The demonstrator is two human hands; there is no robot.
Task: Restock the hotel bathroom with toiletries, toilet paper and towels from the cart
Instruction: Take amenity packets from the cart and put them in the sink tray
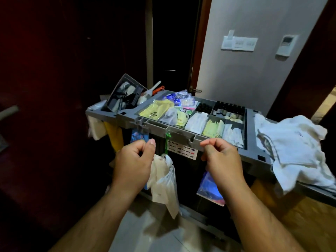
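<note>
The cart (181, 135) stood square in front of me, its grey near rim just beyond my knuckles. On its right end lay a crumpled heap of white towels (294, 142), partly hanging over the edge. They looked rumpled rather than folded, so I judged them doubtful stock. A grey caddy (125, 95) leaned tilted at the far left corner.

My left hand (134, 166) and right hand (221, 160) hung side by side, well apart, near the rim. Both were curled into loose fists with thumbs against the forefingers, and I could see nothing in either. I took this for the picking step, with nothing yet gathered.

White plastic bags (163, 180) dangled from a green hook (167, 142) on the rim, just beside my left hand, and could snag a sleeve or wrist.

The toiletries sat in the top compartments: yellow packets (156, 110) at the left, white sachets (196, 122) in the middle, pale green sachets (212, 128) beside them, and small dark bottles (229, 109) at the far right. The next move called for opening one hand and reaching over the rim into one compartment. I saw no toilet paper.
</note>
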